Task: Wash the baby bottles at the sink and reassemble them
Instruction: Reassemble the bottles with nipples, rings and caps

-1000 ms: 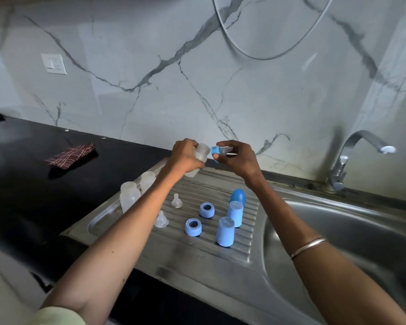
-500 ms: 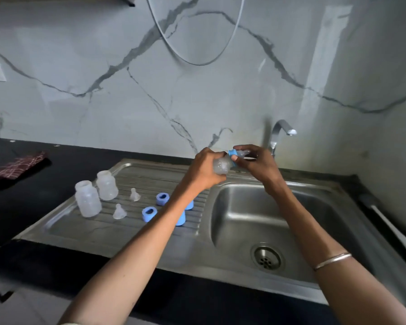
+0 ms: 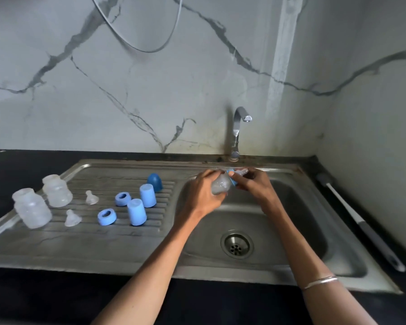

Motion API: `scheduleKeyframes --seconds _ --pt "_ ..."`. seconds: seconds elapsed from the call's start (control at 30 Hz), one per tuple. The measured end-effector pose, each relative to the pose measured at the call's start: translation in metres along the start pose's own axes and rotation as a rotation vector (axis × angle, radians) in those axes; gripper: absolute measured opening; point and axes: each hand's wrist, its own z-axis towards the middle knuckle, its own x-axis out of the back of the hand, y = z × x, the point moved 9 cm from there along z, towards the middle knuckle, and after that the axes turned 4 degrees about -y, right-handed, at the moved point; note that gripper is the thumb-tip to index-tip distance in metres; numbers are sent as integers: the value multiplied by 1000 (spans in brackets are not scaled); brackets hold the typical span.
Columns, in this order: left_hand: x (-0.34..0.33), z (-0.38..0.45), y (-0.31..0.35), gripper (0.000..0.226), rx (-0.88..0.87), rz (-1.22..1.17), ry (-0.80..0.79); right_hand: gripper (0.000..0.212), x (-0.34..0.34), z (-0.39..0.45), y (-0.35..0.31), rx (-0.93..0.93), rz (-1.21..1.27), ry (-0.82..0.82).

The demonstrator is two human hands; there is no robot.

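Over the left part of the sink basin [image 3: 298, 233], my left hand [image 3: 203, 194] grips a small clear baby bottle [image 3: 220, 184] lying sideways. My right hand [image 3: 253, 184] pinches its blue collar with the nipple [image 3: 234, 175] at the bottle's neck. On the ribbed drainboard [image 3: 85, 242] to the left stand two clear bottle bodies [image 3: 32, 208] [image 3: 56, 190], two loose clear nipples [image 3: 72, 218] [image 3: 91, 198], two blue rings [image 3: 107, 216] [image 3: 123, 199], two light blue caps [image 3: 137, 212] [image 3: 147, 195] and a darker blue dome cap [image 3: 154, 182].
The tap [image 3: 238, 134] stands behind the basin with no water visibly running. The drain [image 3: 236, 244] sits mid basin. A long-handled bottle brush [image 3: 359, 221] lies on the black counter [image 3: 33, 299] along the sink's right side. A marble wall rises behind.
Both hands carried the bottle from above the drainboard rightward and down over the basin. My view turned right, so the cloth on the counter is out of sight.
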Motion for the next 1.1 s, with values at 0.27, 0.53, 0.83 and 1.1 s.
scheduleKeyframes --seconds 0.27,0.53,0.83,1.1 --pt "-5 2 -3 60 -125 75 2 60 -2 6 23 -173 -143 106" --pt "-5 3 -13 61 -85 24 16 63 -8 5 25 -188 -60 28" --pt "-13 3 -33 62 39 -159 25 24 -15 8 12 -28 -47 -61" --pt "-9 2 -23 51 -7 -198 57 53 -10 10 11 -29 -272 105"
